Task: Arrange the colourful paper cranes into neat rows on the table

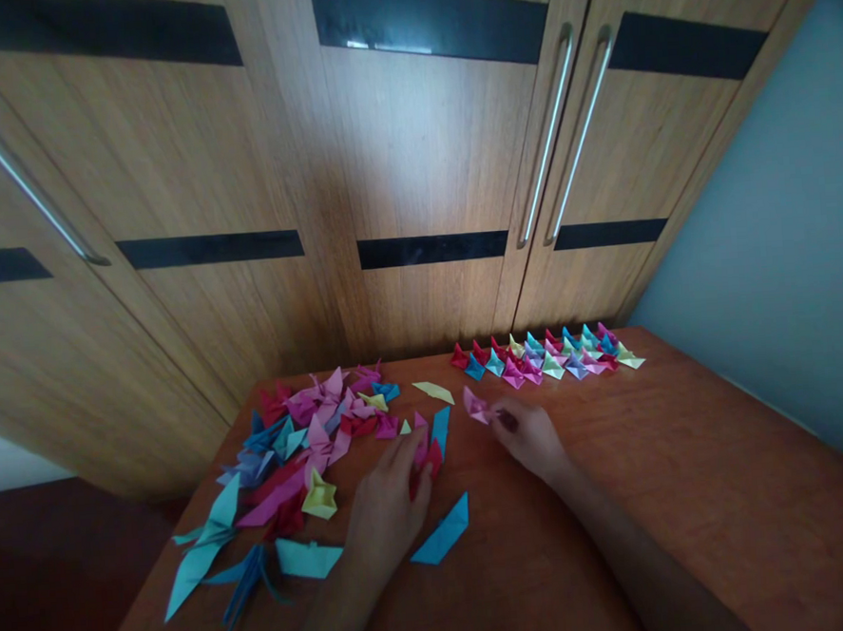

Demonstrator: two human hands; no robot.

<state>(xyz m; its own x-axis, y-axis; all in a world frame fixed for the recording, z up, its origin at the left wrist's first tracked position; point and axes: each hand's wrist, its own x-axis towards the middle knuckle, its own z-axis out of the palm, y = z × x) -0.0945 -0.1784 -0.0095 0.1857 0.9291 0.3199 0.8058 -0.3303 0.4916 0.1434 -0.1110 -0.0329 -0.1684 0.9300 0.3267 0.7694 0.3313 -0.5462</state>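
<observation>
My right hand (529, 435) pinches a small pink origami boat (477, 405) by its right end, slightly right of the table's middle. To its left, my left hand (388, 494) has its fingers curled round a red folded paper piece (435, 457), with magenta paper at the fingertips. A blue folded strip (440, 430) lies just beyond those fingers, and another blue piece (441, 531) lies nearer me. Beside the left hand spreads a pile of origami pieces (319, 441) in pink, red, blue and yellow. Part of the pile is hidden behind that hand.
Small colourful paper boats (553, 363) stand in rows at the table's back right. A pale yellow strip (434, 391) lies near the back edge. Teal and blue pieces (205, 543) sit near the left edge of the brown table (661, 491). Wooden cabinet doors (418, 154) rise behind.
</observation>
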